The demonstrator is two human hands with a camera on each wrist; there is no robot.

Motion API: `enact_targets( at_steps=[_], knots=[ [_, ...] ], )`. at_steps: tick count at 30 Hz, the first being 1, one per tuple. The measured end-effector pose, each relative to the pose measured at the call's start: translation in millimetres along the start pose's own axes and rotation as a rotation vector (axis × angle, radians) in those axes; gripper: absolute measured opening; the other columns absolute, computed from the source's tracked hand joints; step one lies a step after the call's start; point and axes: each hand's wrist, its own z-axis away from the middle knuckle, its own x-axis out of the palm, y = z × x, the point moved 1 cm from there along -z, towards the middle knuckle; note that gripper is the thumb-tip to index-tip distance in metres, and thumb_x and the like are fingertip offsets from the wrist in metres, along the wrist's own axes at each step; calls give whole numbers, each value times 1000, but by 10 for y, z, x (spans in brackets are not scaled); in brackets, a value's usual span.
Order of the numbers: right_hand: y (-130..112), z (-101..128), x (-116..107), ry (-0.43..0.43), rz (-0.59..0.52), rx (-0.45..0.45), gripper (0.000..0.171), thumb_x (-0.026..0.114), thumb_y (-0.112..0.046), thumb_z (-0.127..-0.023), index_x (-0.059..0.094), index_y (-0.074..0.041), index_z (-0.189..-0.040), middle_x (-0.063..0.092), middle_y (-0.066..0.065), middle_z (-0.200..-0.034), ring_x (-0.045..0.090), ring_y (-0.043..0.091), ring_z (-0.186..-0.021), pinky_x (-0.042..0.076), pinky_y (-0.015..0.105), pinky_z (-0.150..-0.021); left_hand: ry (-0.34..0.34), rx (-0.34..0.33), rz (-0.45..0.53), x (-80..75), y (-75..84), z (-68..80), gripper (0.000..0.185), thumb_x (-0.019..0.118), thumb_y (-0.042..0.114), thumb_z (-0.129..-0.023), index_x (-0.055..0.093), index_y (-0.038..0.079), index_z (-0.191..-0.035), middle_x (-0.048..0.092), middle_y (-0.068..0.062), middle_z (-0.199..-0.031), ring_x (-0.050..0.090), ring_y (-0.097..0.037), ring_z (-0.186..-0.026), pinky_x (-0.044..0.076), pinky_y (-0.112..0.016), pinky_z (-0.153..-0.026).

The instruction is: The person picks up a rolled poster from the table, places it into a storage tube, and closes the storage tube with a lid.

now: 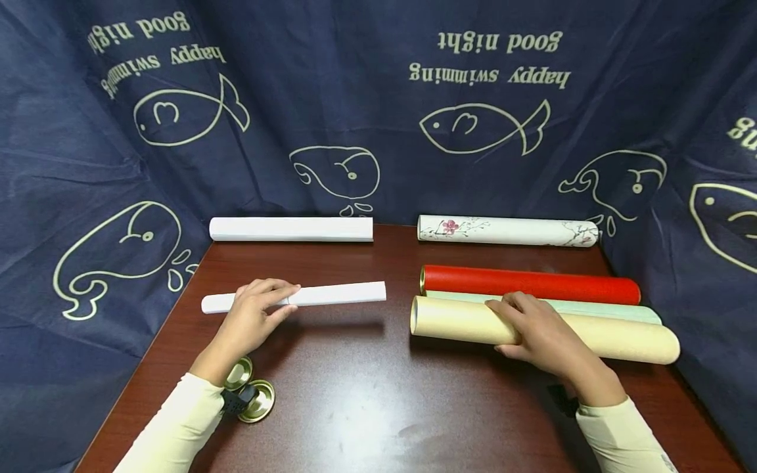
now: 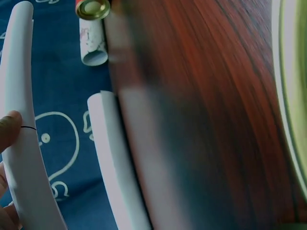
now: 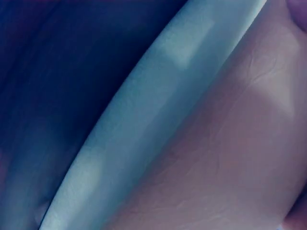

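My left hand (image 1: 254, 312) grips a thin white paper roll (image 1: 340, 293) around its middle, near a dark thin band. In the left wrist view the thumb presses on that roll beside the band, and the roll is lifted above the table. On the right, my right hand (image 1: 541, 332) holds a pale yellow tube (image 1: 615, 335) from above, thumb on the near side and fingers over the top. The tube's left end is open and hollow. Behind it lies a mint green tube (image 1: 627, 311), partly hidden, which fills a diagonal strip of the right wrist view. Beyond that is a red tube (image 1: 568, 284) with a gold-rimmed end.
At the back of the brown table (image 1: 331, 368) lie a thicker white paper roll (image 1: 290, 229) and a white tube with printed blossoms (image 1: 514, 231). Gold round lids (image 1: 258, 402) sit by my left wrist. A dark blue fish-print cloth (image 1: 355, 85) hangs behind and at both sides.
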Motion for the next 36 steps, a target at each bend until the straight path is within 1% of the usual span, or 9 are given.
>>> enact_targets(
  at_steps=[4,7,11,17,23,31,36],
  knots=[
    [-60,27,39,-23,0,31,77,91,-24,-63,57,-4,-129,63,12,-115,62,33,-101,48,53,-82,-4,20,9,4,76,-13,40,86,7,-74,75,9,-113,69,-4,-107,62,-26,-98,39,-47,-78],
    [-77,47,77,-20,-6,53,76,92,-22,-62,57,-5,-128,64,13,-117,61,33,-107,46,54,-85,-15,39,22,3,114,-30,41,86,7,-75,75,10,-114,69,-4,-107,62,-26,-99,40,-48,-79],
    [-80,67,115,-2,-26,55,74,91,-22,-63,56,-6,-127,63,11,-119,59,31,-108,46,53,-86,-37,59,32,3,140,-45,41,86,8,-75,75,11,-115,69,-3,-108,62,-25,-99,40,-47,-80],
    [-66,83,127,2,-29,32,74,89,-23,-66,56,-4,-129,61,14,-121,57,34,-110,43,54,-89,-33,77,28,-4,177,-48,41,85,9,-75,75,11,-114,69,-4,-108,62,-26,-98,40,-46,-79],
    [-27,82,119,19,-20,17,74,89,-20,-64,56,-3,-129,60,14,-121,54,35,-113,38,53,-95,-43,93,19,-2,210,-49,40,84,12,-78,74,11,-116,69,-4,-108,62,-25,-99,40,-46,-79],
    [15,86,182,50,-62,-11,76,90,-12,-60,56,0,-127,61,17,-119,57,36,-109,41,54,-92,-43,81,19,12,227,-32,40,84,10,-77,75,12,-116,69,-3,-108,62,-25,-100,40,-46,-79],
    [41,79,238,74,-89,-14,74,90,-9,-60,57,-1,-126,61,16,-118,56,36,-108,40,53,-93,-44,74,17,13,234,-17,40,84,10,-77,75,11,-116,69,-3,-108,62,-24,-98,40,-45,-78]
  ],
)
